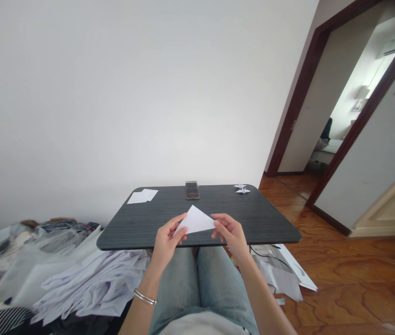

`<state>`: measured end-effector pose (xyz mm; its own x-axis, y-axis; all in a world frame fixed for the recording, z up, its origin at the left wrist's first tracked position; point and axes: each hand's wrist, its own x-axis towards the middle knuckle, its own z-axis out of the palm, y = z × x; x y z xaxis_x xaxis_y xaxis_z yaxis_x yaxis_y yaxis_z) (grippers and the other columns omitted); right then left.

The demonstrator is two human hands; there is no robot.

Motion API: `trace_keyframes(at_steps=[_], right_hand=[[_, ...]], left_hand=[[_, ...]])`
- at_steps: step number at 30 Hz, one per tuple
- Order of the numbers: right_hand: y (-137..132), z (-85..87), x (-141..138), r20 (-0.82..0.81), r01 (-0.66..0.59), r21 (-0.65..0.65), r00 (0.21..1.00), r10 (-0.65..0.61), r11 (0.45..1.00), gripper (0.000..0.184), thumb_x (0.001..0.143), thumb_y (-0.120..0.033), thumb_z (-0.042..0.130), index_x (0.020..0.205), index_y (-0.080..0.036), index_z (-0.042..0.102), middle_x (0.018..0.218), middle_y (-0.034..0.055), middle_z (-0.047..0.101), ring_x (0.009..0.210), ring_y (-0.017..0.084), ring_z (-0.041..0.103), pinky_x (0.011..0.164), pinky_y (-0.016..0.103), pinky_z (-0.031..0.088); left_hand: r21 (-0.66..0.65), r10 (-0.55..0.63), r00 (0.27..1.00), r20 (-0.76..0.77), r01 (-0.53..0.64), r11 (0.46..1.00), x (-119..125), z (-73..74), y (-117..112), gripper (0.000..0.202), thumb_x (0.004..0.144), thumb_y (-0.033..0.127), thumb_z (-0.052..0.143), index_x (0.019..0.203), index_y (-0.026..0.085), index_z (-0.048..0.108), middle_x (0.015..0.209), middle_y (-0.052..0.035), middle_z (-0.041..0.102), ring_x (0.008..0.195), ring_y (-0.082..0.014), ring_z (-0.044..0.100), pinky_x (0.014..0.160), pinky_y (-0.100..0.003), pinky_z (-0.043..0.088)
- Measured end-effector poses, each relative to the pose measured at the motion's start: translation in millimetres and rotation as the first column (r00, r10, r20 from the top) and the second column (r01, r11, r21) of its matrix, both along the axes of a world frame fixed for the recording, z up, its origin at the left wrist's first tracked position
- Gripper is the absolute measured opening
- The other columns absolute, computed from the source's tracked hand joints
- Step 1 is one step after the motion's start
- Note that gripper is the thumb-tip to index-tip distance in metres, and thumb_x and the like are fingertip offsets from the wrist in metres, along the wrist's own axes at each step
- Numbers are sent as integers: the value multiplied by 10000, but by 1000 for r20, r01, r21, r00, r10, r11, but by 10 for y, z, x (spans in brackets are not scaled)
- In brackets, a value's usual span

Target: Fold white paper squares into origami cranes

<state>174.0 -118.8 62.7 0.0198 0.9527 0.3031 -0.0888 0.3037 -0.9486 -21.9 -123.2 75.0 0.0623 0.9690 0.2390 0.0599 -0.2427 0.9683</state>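
Observation:
A white sheet of paper folded into a triangle (197, 220) is held up just above the near part of the dark table, its peak pointing away from me. My left hand (170, 236) pinches its left corner between thumb and fingers. At the opposite corner, the thumb and fingertips of my right hand (230, 231) grip the tip. Two small folded paper cranes (242, 190) sit at the table's far right. Flat white paper sheets (140, 196) lie overlapping at the far left.
The dark wood-grain table (123, 228) stands against a white wall. At its back edge is a phone (192, 190). Clothes and plastic bags (89, 279) are heaped on the left; papers and a cable (281, 274) lie on the floor at right. A doorway (316, 116) opens beyond.

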Motion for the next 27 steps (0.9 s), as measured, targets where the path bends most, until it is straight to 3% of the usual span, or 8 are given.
trace_keyframes(at_steps=[3, 8, 17, 22, 27], right_hand=[[-2, -10, -1, 13, -32, 24, 999, 32, 999, 377, 744, -443, 615, 1010, -177, 618, 705, 40, 655, 520, 136, 595, 354, 192, 340], [-1, -34, 6, 29, -53, 21, 998, 53, 998, 316, 757, -397, 620, 974, -169, 632, 759, 57, 673, 537, 133, 598, 368, 192, 334], [22, -58, -1, -8, -8, 37, 1000, 9, 999, 246, 724, -399, 653, 820, -175, 618, 616, 17, 631, 505, 135, 588, 363, 192, 342], [38, -45, 22, 6, -4, 37, 1000, 4, 999, 223, 729, -388, 642, 787, -175, 614, 561, 7, 616, 489, 133, 573, 375, 198, 347], [51, -32, 20, 34, -29, 53, 999, 28, 998, 187, 753, -358, 619, 781, -174, 608, 531, 2, 601, 467, 120, 534, 391, 202, 352]], left_hand=[[2, 16, 1000, 2, -16, 1000, 0, -5, 3, 485, 712, 348, 658, 1148, 141, 607, 686, -7, 616, 552, -110, 554, 471, -204, 414], [3, 18, 1000, -4, -18, 1000, -20, -22, 11, 535, 711, 343, 665, 1195, 133, 576, 660, 7, 595, 551, -111, 556, 472, -205, 414], [-51, -11, 995, 97, 16, 999, 27, 69, -35, 467, 758, 441, 581, 1067, 99, 656, 668, -42, 648, 566, -140, 555, 473, -225, 411], [-109, 1, 990, 139, 15, 994, 17, 62, -26, 358, 694, 356, 670, 961, 117, 681, 620, -10, 630, 550, -118, 537, 502, -207, 395], [-116, -110, 985, 133, 125, 985, -2, 21, 8, 389, 644, 342, 712, 957, 118, 655, 674, -27, 649, 583, -129, 570, 530, -210, 418]])
